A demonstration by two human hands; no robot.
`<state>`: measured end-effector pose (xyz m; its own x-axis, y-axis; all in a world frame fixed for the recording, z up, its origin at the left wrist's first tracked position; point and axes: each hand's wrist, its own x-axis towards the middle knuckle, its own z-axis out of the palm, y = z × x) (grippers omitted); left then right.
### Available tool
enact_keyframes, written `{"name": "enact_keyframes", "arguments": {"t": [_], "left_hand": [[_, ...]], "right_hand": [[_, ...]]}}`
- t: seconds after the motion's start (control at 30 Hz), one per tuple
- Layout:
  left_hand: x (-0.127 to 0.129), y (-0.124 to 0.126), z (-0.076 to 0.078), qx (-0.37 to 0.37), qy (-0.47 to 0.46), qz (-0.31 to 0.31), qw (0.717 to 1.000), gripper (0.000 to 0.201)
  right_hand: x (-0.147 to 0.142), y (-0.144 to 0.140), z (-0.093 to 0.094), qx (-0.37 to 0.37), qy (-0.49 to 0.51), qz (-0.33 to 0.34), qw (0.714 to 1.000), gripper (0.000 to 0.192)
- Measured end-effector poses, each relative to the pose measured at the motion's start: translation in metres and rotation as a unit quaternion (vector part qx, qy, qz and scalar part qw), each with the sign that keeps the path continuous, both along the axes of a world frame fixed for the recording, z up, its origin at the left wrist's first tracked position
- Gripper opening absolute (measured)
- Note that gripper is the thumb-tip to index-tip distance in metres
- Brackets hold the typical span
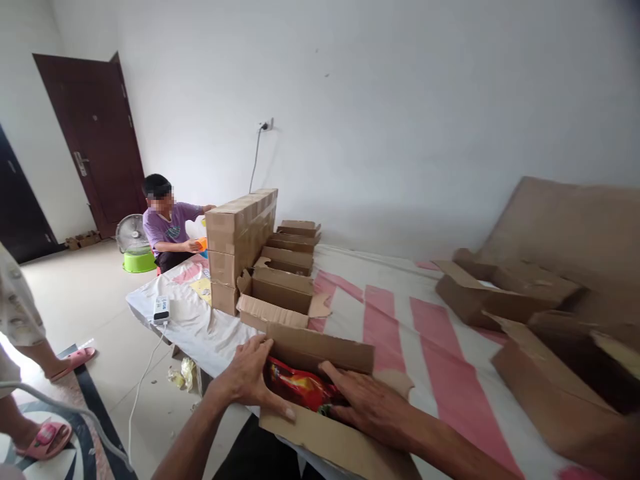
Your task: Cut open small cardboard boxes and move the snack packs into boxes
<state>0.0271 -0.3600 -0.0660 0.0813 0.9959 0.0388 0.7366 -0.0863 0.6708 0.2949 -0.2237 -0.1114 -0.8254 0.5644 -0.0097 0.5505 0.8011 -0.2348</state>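
An open cardboard box [320, 343] sits at the near edge of the table, with a shiny red packet [304, 385] inside. My left hand [250, 377] grips the left end of this box, its fingers at the back side and the thumb over the front flap. Reaching in from the right, my right hand [363, 400] lies with outstretched fingers over the right part of the packet. Its fingertips point into the box and partly cover what is there. Any other contents under the packet are hidden.
Several open boxes [277, 287] stand in a row beside stacked taped boxes [225, 233]. More open boxes [545, 380] are at the right. A white power strip [161, 310] lies on the table's left corner. A seated person [170, 227] and a standing person's legs [30, 373] are leftward.
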Motion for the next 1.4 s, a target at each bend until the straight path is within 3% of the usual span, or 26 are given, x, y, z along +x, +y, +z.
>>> {"name": "enact_keyframes", "arguments": {"t": [0.1, 0.2, 0.33, 0.47, 0.57, 0.7, 0.8, 0.87, 1.0, 1.1, 1.17, 1.27, 1.4], "left_hand": [[-0.008, 0.002, -0.001, -0.003, -0.019, 0.002, 1.000, 0.148], [-0.016, 0.009, -0.006, 0.001, -0.027, 0.010, 1.000, 0.148], [-0.018, 0.018, -0.011, 0.026, -0.045, 0.033, 0.998, 0.146], [-0.005, 0.025, -0.014, 0.069, -0.098, 0.087, 0.989, 0.142], [0.006, 0.030, -0.013, 0.098, -0.165, 0.058, 0.980, 0.132], [0.006, 0.038, 0.001, 0.095, -0.219, 0.000, 0.971, 0.115], [-0.002, 0.045, 0.024, 0.104, -0.253, -0.003, 0.962, 0.097], [-0.006, 0.049, 0.041, 0.104, -0.319, -0.035, 0.941, 0.095], [-0.006, 0.057, 0.069, 0.065, -0.425, -0.096, 0.898, 0.091], [-0.002, 0.064, 0.074, 0.064, -0.425, -0.056, 0.901, 0.072], [-0.001, 0.069, 0.075, 0.066, -0.437, -0.027, 0.896, 0.066], [-0.006, 0.077, 0.080, 0.067, -0.440, -0.023, 0.895, 0.064], [-0.012, 0.092, 0.103, 0.029, -0.395, -0.084, 0.914, 0.058]], "right_hand": [[-0.003, -0.017, 0.036, -0.077, 0.004, -0.064, 0.995, 0.038], [-0.008, -0.025, 0.063, -0.147, 0.082, -0.092, 0.981, 0.021], [-0.008, -0.022, 0.093, -0.200, 0.235, -0.086, 0.947, 0.016], [0.007, -0.011, 0.122, -0.297, 0.294, -0.099, 0.903, 0.019], [0.021, -0.004, 0.141, -0.349, 0.351, -0.108, 0.862, 0.027], [0.030, 0.002, 0.153, -0.376, 0.449, -0.106, 0.803, 0.036], [0.026, 0.008, 0.153, -0.398, 0.498, -0.088, 0.766, 0.039], [0.020, 0.015, 0.153, -0.417, 0.508, -0.078, 0.749, 0.040], [0.001, 0.031, 0.153, -0.429, 0.505, -0.076, 0.745, 0.039], [-0.013, 0.041, 0.152, -0.439, 0.522, -0.048, 0.730, 0.042], [-0.017, 0.046, 0.152, -0.435, 0.516, -0.043, 0.737, 0.046], [-0.011, 0.055, 0.161, -0.381, 0.481, -0.068, 0.787, 0.051], [0.000, 0.061, 0.186, -0.288, 0.385, -0.059, 0.875, 0.055]]}}
